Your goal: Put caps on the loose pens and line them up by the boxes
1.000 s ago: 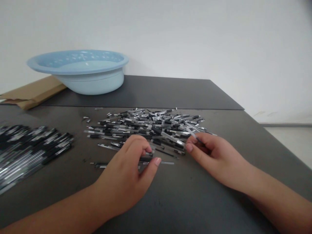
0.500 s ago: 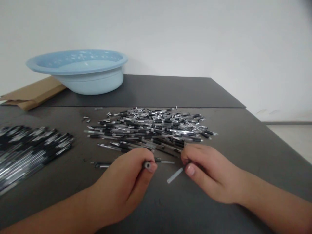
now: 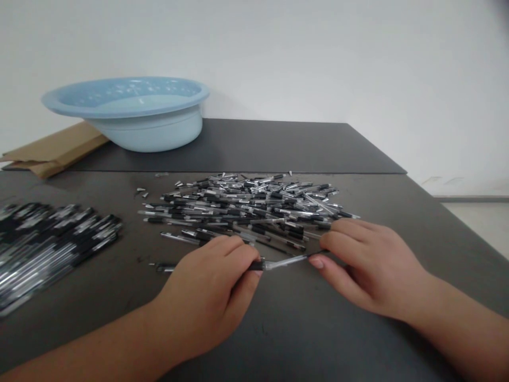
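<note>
My left hand is closed around a black pen barrel, whose end pokes out past the thumb. Between thumb and fingers of my right hand is a pen refill, a thin translucent tube with a dark part near the fingertips. Its free end lines up with the barrel's end; whether it is inside cannot be made out. Just beyond both hands lies a loose pile of black and clear pens. Another pen on the table is partly hidden behind my left hand.
On the left a neater batch of pens lies side by side. A light blue basin stands at the back left, partly over a flattened cardboard piece. Small pointed pen tips lie on the dark table, with a white wall behind.
My right hand has moved up and right and turned, bringing the refill in line with the barrel. My left hand has turned the barrel's open end from facing me to pointing right.
</note>
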The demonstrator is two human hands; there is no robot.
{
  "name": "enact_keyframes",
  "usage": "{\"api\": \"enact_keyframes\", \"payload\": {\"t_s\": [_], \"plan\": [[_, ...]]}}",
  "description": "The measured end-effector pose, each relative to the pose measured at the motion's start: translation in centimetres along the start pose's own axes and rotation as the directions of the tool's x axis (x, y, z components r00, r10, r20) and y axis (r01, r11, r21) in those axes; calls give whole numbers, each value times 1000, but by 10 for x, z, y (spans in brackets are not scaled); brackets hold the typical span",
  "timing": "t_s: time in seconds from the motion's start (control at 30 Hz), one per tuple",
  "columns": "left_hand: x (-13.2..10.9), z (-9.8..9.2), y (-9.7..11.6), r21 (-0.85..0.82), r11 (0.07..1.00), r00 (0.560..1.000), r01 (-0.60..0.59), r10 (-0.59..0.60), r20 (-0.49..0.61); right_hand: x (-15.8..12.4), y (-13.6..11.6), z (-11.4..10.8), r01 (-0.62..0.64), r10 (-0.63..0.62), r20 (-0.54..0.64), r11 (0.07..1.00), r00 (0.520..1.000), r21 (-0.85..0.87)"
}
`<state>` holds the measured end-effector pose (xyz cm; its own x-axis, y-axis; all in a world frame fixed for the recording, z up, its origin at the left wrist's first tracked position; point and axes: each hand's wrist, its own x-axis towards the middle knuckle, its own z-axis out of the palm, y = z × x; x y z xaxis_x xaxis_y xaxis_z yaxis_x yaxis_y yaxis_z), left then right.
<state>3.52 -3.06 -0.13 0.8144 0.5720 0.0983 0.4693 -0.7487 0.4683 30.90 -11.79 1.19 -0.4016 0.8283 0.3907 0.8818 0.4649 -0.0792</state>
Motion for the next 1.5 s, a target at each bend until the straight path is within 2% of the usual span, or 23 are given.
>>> {"api": "enact_keyframes", "payload": {"t_s": [0.27,0.43,0.5,0.57,0.63,0.67,0.73,0.8,0.9,1.0,1.23,1.5], "plan": [[1,3,-1,97,995,1000,26,-27,7,1,1,-5,74,-71,22,986,997,-150],[1,9,1,189,981,997,46,-56,48,3,-14,0,110,-108,23,955,994,-276],[0,10,3,152,987,996,53,-63,64,2,-20,0,112,-116,-3,970,993,-214],[-1,9,4,56,997,997,57,-61,55,-1,-22,-3,78,-80,-85,997,993,-27],[-2,5,4,-74,996,999,46,-44,32,-5,-17,-6,-26,68,-200,978,977,205],[-3,3,3,-133,991,999,35,-32,23,-6,-13,-8,-90,165,-246,953,955,290],[-3,0,3,-207,978,1000,16,-14,10,-6,-1,-7,-200,303,-286,919,909,338],[-2,-2,2,-229,973,1000,17,-14,13,-1,12,-2,-261,330,-231,922,915,285],[-1,-1,3,-225,974,1000,25,-22,17,8,24,11,-302,308,3,931,951,205],[-2,1,3,-229,973,1000,20,-23,-13,13,28,22,-325,301,159,933,940,156],[-3,1,2,-225,971,997,-74,76,-1,14,27,27,-253,245,180,967,953,24],[-1,3,2,-200,975,995,-96,100,11,22,24,36,-257,241,162,963,957,87]]}}
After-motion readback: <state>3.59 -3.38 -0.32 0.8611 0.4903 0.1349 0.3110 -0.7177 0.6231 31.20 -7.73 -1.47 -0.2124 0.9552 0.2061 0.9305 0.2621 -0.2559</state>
